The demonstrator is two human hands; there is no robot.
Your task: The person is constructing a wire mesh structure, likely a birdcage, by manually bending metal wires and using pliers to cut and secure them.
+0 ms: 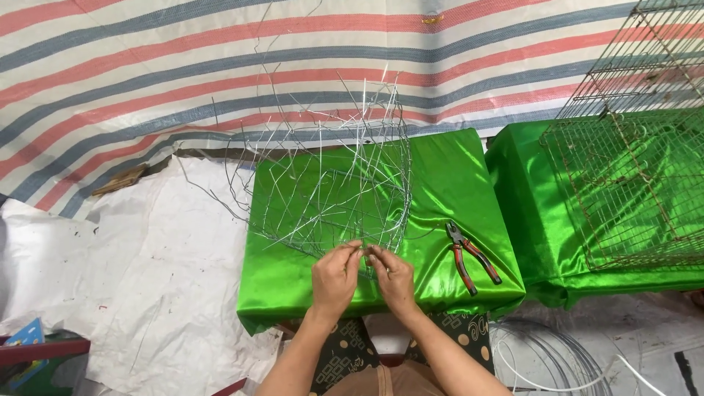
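Silvery woven wire basket frame | light, springy, snag-prone | left hand, right hand pinching near rim strand | red-handled pliers beside

A red, blue and white striped tarpaulin hangs behind two green satin-covered tabletops; crumpled white sheeting covers the floor in even daylight.

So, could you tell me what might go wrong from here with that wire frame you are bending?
Many cut wire ends stick out of the wire frame; with the left hand and right hand bare and pinching its near rim, a prick or scratch seems possible. The frame overhangs the slippery-looking green satin cover, so it might slide or tip. The red-handled pliers lie close to the edge and could get knocked off.
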